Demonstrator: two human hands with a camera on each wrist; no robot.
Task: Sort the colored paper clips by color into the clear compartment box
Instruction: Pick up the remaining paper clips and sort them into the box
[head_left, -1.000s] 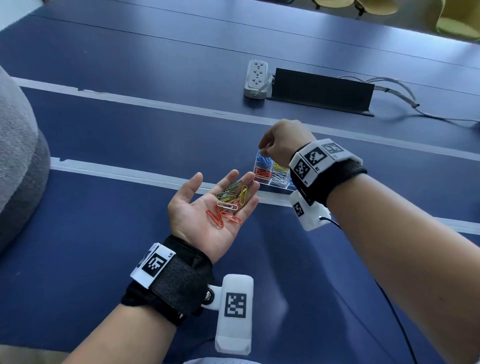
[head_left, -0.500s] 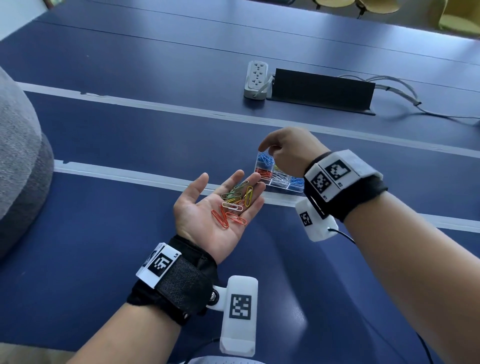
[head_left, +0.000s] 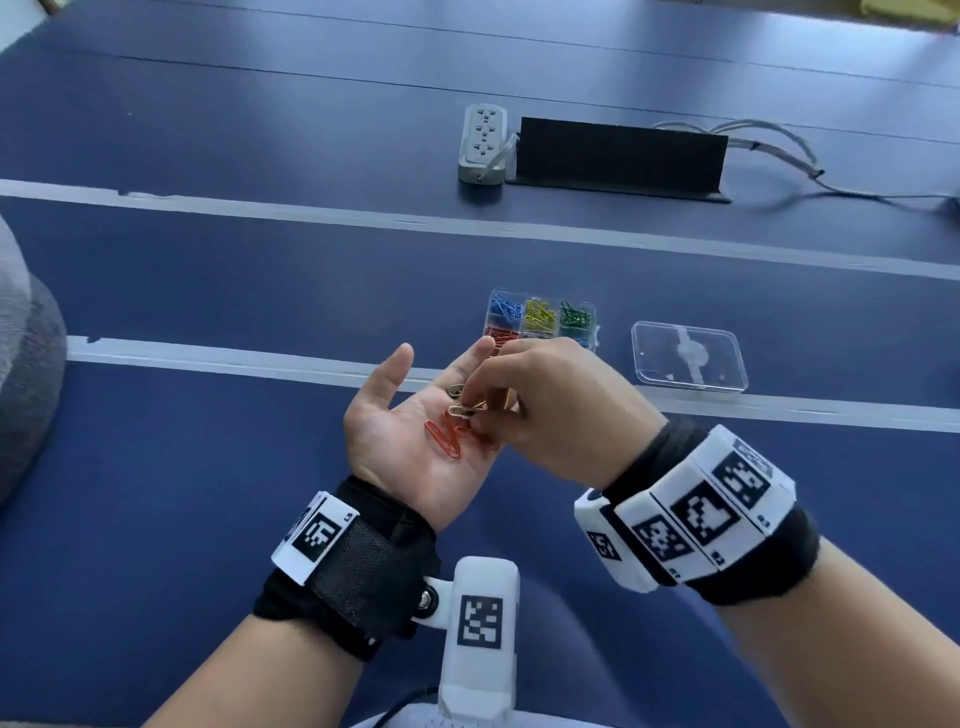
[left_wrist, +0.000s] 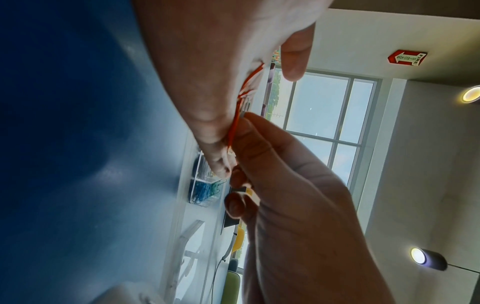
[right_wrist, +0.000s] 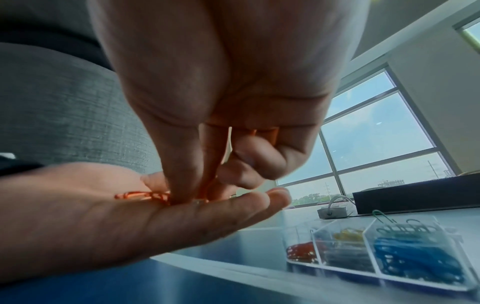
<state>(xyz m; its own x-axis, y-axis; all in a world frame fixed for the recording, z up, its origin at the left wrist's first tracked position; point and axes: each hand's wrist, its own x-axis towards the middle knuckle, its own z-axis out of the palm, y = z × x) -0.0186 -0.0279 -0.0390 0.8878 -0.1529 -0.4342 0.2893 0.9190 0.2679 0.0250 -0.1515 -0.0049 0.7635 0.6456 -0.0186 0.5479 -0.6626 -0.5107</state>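
Note:
My left hand (head_left: 400, 452) lies palm up above the blue table, fingers straight, carrying several loose paper clips (head_left: 444, 439): red ones, plus pale, yellow and green ones further up the palm. My right hand (head_left: 550, 405) reaches in from the right, thumb and forefinger pinching a pale clip (head_left: 462, 410) on the palm. The right wrist view shows those fingertips (right_wrist: 179, 193) pressed into the left hand (right_wrist: 103, 226) beside red clips (right_wrist: 137, 195). Just beyond stands the clear compartment box (head_left: 595, 330), with blue, yellow, green and red clips in separate cells.
The box's clear lid (head_left: 688, 356) lies right of it on a white tape line. A white power strip (head_left: 483, 143), a black bar (head_left: 618, 156) and cables sit farther back. A grey cushion (head_left: 26, 364) bulges at the left edge.
My right hand has come back from above the box to my left palm and now pinches a clip there. The left hand has stayed palm up with its clips.

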